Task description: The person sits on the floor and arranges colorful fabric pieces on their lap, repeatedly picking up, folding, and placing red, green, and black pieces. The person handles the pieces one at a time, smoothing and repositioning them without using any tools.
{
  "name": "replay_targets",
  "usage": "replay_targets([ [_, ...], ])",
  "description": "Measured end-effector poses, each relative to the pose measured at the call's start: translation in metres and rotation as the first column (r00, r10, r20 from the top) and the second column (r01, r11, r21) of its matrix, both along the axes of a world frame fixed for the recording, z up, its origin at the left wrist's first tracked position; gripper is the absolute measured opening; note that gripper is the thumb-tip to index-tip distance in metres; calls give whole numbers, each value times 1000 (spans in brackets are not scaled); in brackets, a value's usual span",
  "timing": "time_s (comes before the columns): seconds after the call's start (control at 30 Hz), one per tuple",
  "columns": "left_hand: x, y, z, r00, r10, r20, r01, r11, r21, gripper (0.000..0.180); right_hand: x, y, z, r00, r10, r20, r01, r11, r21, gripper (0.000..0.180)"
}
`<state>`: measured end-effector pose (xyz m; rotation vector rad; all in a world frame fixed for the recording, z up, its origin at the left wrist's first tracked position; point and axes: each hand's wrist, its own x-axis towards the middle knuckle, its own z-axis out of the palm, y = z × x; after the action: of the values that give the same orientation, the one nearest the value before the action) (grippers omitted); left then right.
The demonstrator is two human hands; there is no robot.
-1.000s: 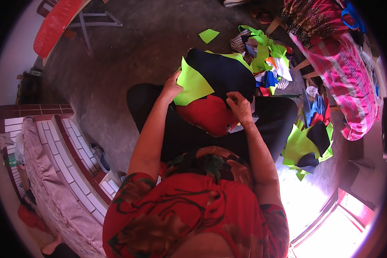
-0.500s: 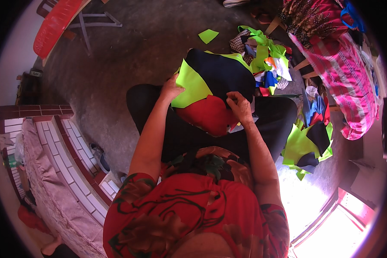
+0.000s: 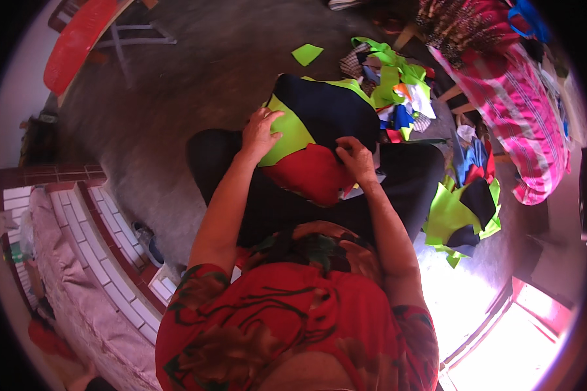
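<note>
Across my lap lies a patchwork of cloth pieces: a large navy piece [image 3: 329, 107], a lime-green piece [image 3: 292, 133] at its left and a red piece [image 3: 313, 173] nearest me. My left hand [image 3: 261, 135] rests on the green piece at the left edge, thumb and fingers apart. At the right border of the navy piece, my right hand [image 3: 357, 158] is closed, its fingertips pinched at the cloth; exactly what lies between them is hard to see. More lime-green cloth [image 3: 352, 85] shows along the far edge.
Beyond my right knee is a heap of mixed scraps [image 3: 398, 85], with a second heap of green and navy scraps [image 3: 460, 212] closer. A single green scrap [image 3: 307, 54] lies on the floor ahead. Pink plaid cloth [image 3: 509, 124] drapes at the right; a red board [image 3: 78, 49] stands far left.
My left hand has shifted from holding the green piece's outer edge to lying over it, fingers spread. My right hand stays at the navy cloth's border. The view has moved slightly.
</note>
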<state>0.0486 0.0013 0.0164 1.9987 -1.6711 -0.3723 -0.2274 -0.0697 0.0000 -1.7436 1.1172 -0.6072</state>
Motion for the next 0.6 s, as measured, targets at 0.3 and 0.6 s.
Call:
replay_targets([
  [0.3,-10,-2,-11,983,-160,94,159,987,22,54,1,4,31,992,85,-96,-97,987,-129,27],
  [0.6,-14,-4,-7,981,-149,122,130,980,152,55,-76,8,160,987,-116,111,149,915,-374,22],
])
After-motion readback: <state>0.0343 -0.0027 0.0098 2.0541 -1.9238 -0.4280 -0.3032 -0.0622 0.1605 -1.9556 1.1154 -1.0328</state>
